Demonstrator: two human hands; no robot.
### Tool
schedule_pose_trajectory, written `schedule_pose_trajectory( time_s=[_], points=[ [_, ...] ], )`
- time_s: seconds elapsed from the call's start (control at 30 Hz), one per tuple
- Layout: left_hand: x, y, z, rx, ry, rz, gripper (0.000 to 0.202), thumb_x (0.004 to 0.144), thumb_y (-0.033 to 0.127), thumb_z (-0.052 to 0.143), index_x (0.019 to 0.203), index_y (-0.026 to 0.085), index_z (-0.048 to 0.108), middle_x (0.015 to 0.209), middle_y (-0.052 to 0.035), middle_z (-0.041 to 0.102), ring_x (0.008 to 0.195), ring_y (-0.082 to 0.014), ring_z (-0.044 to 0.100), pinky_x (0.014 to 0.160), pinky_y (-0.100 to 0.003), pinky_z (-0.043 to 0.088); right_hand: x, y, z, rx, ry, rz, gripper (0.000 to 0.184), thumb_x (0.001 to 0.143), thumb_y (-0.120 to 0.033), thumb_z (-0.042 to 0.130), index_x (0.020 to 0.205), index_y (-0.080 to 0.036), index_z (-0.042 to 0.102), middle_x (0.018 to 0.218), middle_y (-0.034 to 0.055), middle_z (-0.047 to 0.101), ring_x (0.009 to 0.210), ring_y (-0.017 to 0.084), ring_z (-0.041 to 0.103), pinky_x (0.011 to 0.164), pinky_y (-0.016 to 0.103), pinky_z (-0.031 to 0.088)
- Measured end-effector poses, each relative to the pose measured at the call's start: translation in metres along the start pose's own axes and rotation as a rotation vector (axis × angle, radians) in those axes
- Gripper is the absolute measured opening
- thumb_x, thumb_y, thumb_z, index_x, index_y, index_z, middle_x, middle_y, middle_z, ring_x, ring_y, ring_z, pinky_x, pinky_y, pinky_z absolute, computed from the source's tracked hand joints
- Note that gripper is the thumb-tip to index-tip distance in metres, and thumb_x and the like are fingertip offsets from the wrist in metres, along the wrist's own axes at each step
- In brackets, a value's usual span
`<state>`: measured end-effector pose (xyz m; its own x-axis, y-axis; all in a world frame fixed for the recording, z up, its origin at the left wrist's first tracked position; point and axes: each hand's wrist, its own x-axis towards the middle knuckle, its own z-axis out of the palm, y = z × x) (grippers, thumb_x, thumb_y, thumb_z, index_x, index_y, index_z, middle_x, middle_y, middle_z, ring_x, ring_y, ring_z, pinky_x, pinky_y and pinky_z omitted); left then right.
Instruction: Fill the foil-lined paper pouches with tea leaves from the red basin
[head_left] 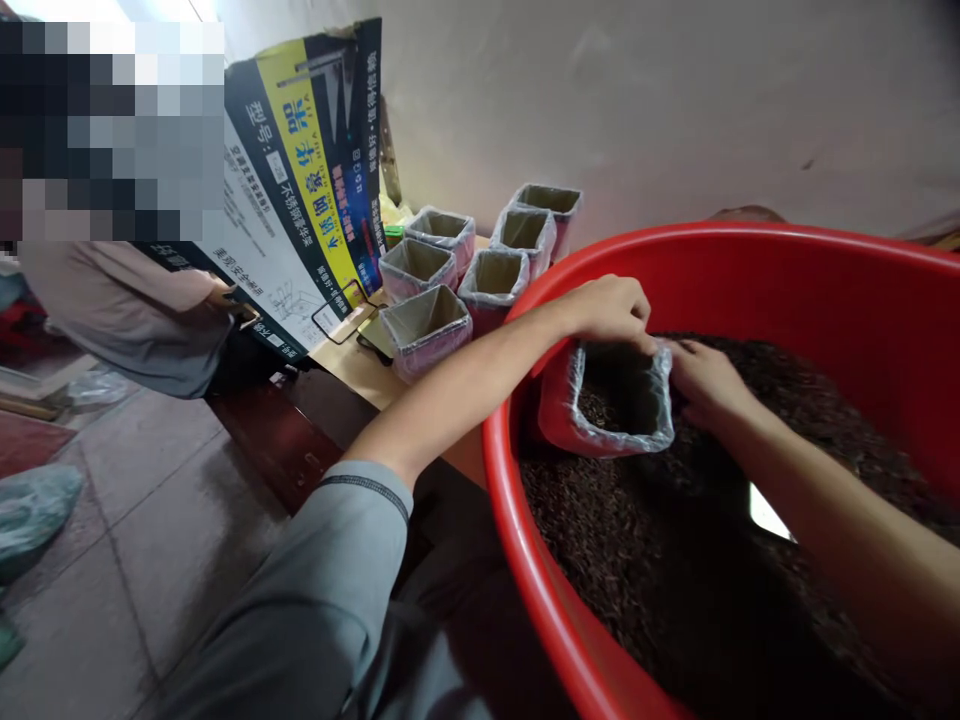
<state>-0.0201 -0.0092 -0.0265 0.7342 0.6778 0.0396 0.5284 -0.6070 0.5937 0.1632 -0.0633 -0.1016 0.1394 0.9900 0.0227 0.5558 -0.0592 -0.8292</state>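
Basin: red basin (525,560), filled with dark loose leaves (637,570).
Lined box: red, bag-lined box (551,410) tilted inside the basin, a few leaves within.
Right hand (705,380): fingers bent at the box's right rim; grip cannot be told.
Left hand (609,308): arm outstretched, grip pinching the far rim.
Tabletop (352,360): six empty lined boxes (424,325).
Carton (300,180): printed "型号".

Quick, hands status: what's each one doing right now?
Left hand: closed on the far rim of the lined red box.
Right hand: fingers at the box's right rim; whether it grips cannot be told.
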Motion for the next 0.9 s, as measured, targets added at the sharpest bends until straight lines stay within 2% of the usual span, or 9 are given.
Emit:
schedule_pose_trajectory(
  time_s=[0.1,0.2,0.3,0.37,0.47,0.57,0.73,0.8,0.9],
  points=[
    [0.001,-0.001,0.001,0.000,0.000,0.001,0.019,0.078,0.034,0.078,0.078,0.016,0.082,0.074,-0.0039,0.072,0.077,-0.0182,0.064,0.070,-0.031,0.044,-0.006,-0.033,-0.013,0.393,0.087,0.110,0.028,0.077,-0.053,0.050,0.081,-0.028,0.040,0.072,0.0034,0.051,0.053,0.015,0.046,0.043,0.031,0.029],
    [0.002,-0.003,0.002,0.010,-0.003,-0.001,0.018,0.079,0.032,0.075,0.078,0.015,0.081,0.073,-0.0047,0.072,0.075,-0.0182,0.063,0.069,-0.031,0.043,-0.024,-0.073,-0.021,0.813,0.170,0.078,0.026,0.070,-0.046,0.055,0.079,-0.027,0.040,0.074,-0.0002,0.045,0.051,0.011,0.041,0.041,0.029,0.022],
    [0.001,-0.004,0.002,0.009,-0.002,-0.001,0.017,0.079,0.028,0.071,0.078,0.014,0.080,0.073,-0.0046,0.071,0.075,-0.0179,0.063,0.068,-0.030,0.042,-0.045,-0.103,-0.016,0.934,0.218,-0.055,0.025,0.066,-0.041,0.060,0.076,-0.027,0.042,0.072,-0.0012,0.046,0.051,0.011,0.044,0.039,0.027,0.023],
    [0.000,-0.004,0.002,-0.005,-0.009,-0.005,0.018,0.078,0.028,0.071,0.080,0.014,0.080,0.074,-0.0042,0.071,0.077,-0.0179,0.064,0.068,-0.029,0.042,-0.056,-0.113,-0.006,0.974,0.248,-0.131,0.028,0.060,-0.039,0.064,0.075,-0.027,0.045,0.070,-0.0018,0.050,0.051,0.012,0.047,0.037,0.027,0.027],
    [-0.002,-0.005,0.000,-0.006,-0.025,0.007,0.022,0.080,0.028,0.064,0.079,0.013,0.080,0.074,-0.0048,0.070,0.077,-0.0186,0.063,0.068,-0.030,0.041,-0.067,-0.115,0.011,0.951,0.262,-0.267,0.026,0.057,-0.032,0.070,0.074,-0.025,0.052,0.066,-0.0031,0.058,0.051,0.015,0.052,0.041,0.030,0.043],
    [-0.001,-0.005,-0.001,0.018,-0.062,0.033,0.028,0.086,0.028,0.057,0.076,0.012,0.078,0.074,-0.0074,0.070,0.075,-0.0196,0.063,0.068,-0.031,0.041,-0.073,-0.106,0.020,0.851,0.170,-0.384,0.026,0.062,-0.024,0.078,0.074,-0.023,0.055,0.074,-0.0026,0.065,0.062,0.016,0.061,0.060,0.035,0.056],
    [0.000,-0.001,-0.003,0.196,-0.047,-0.001,0.024,0.087,0.017,0.057,0.092,0.011,0.079,0.084,-0.0104,0.074,0.083,-0.0213,0.065,0.070,-0.030,0.040,-0.071,-0.088,0.018,0.481,0.067,-0.601,0.029,0.069,-0.021,0.086,0.078,-0.023,0.058,0.089,-0.0017,0.068,0.089,0.017,0.065,0.088,0.036,0.054],
    [-0.002,0.000,-0.003,0.200,-0.063,0.012,0.026,0.088,0.016,0.054,0.094,0.011,0.080,0.085,-0.0097,0.073,0.082,-0.0198,0.064,0.069,-0.030,0.038,-0.070,-0.085,0.015,0.409,0.043,-0.616,0.027,0.071,-0.025,0.087,0.083,-0.024,0.063,0.090,-0.0019,0.068,0.088,0.016,0.066,0.087,0.034,0.054],
    [-0.003,-0.001,-0.003,0.140,-0.072,0.024,0.030,0.091,0.021,0.052,0.092,0.011,0.080,0.081,-0.0086,0.071,0.077,-0.0179,0.062,0.067,-0.030,0.037,-0.069,-0.085,0.013,0.397,0.007,-0.608,0.022,0.075,-0.030,0.087,0.087,-0.025,0.068,0.087,-0.0019,0.069,0.082,0.015,0.067,0.078,0.031,0.056]
  ],
)
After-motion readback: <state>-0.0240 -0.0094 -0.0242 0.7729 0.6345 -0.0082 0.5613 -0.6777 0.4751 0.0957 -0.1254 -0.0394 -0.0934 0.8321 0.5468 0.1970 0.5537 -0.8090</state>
